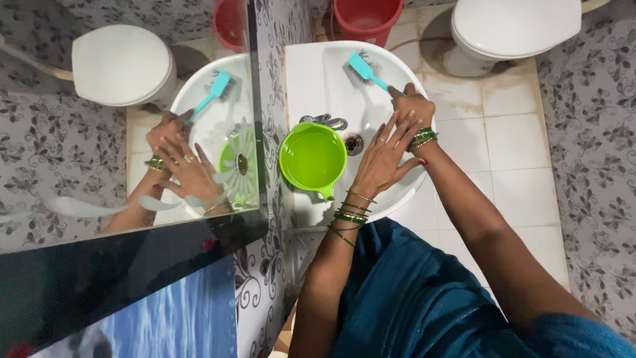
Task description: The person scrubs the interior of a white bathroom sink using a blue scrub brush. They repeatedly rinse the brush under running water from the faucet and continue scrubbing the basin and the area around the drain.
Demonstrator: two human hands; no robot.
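Two hands worked over the white basin [311,73]. Our right hand [412,106] was clamped around the handle of a turquoise brush [364,69], bristle head angled out beyond the grip against the basin wall, likely so the bristles pressed flat for scrubbing. Our left hand [383,156] lay open, fingers spread, just below that grip and holding nothing, seemingly bracing us. Left of it sat a green mug [313,159], beside the drain [353,142] and tap [324,121].
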